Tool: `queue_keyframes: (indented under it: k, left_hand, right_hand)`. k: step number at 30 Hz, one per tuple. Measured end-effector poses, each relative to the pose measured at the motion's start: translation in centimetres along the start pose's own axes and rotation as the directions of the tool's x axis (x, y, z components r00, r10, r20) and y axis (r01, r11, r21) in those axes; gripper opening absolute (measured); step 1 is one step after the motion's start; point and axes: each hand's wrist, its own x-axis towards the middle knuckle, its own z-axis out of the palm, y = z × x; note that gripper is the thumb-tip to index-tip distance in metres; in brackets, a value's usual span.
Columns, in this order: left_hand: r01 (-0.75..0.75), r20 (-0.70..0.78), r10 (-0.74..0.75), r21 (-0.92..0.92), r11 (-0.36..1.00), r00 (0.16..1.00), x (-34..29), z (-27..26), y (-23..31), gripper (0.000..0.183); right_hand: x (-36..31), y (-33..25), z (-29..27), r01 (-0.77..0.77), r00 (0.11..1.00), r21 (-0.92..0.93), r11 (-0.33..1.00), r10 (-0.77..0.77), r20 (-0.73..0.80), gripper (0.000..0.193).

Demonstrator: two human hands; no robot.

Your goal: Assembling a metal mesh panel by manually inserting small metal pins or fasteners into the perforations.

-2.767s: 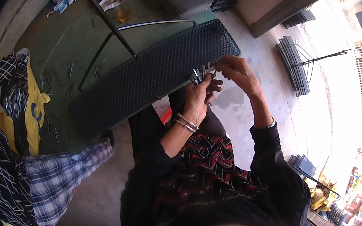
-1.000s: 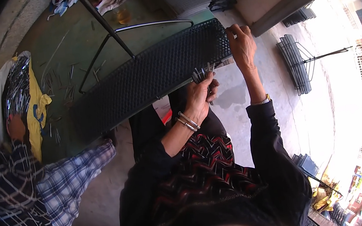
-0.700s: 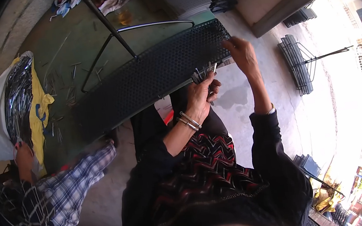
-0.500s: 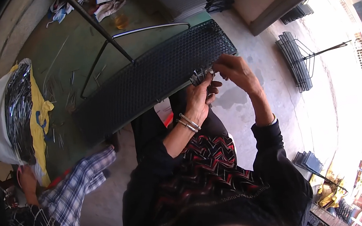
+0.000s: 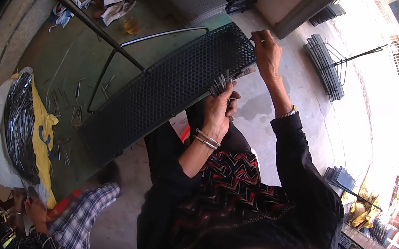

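A long black perforated metal panel (image 5: 164, 84) lies slantwise across the green tabletop, its right end jutting past the edge. Attached to it are a dark pole (image 5: 93, 28) and a bent rod brace (image 5: 163, 34). Close to the panel's near edge, my left hand (image 5: 217, 110) is closed around a small bundle of thin metal strips (image 5: 219, 85), their ends poking up above the fingers. My right hand (image 5: 268, 56) is at the panel's right end, fingers pinched together at the far corner. Whatever sits between those fingertips is too small to make out.
Loose strips (image 5: 77, 109) lie on the green tabletop (image 5: 64, 54) beside an open sack (image 5: 23, 131) full of shiny strips. Grey stacked panels (image 5: 189, 1) stand at the back. A co-worker's hands (image 5: 34, 210) are at lower left. More racks (image 5: 326, 66) rest on the floor at right.
My right hand has moved from beside the left hand, up and right to the panel's end corner. My left hand stays near the panel with its strips. The co-worker's arm has shifted.
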Motion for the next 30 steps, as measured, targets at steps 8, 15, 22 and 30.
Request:
queue_keyframes:
  k: [8,15,22,30]
  left_hand:
    - [0.017,0.025,-0.016,-0.035,0.999,1.000,0.1,-0.3,0.5,0.023]
    - [-0.018,0.052,0.020,-0.028,0.999,0.998,0.3,-1.4,0.1,0.020]
    - [0.011,0.050,-0.012,0.018,1.000,0.999,0.9,-2.3,-1.2,0.019]
    - [0.008,0.008,-0.007,-0.128,0.992,1.000,2.1,-2.5,-2.4,0.019]
  right_hand:
    - [-0.6,-1.8,-0.7,0.092,0.982,-0.290,0.952,-0.039,0.183,0.017]
    - [-3.1,-3.6,-3.3,-0.221,0.704,0.162,0.962,0.042,0.709,0.026]
    - [-3.6,-3.8,-3.8,-0.200,0.935,0.118,0.973,0.153,0.321,0.016]
    - [-1.3,0.7,-1.0,-0.053,0.999,-0.008,0.999,0.053,0.011,0.014]
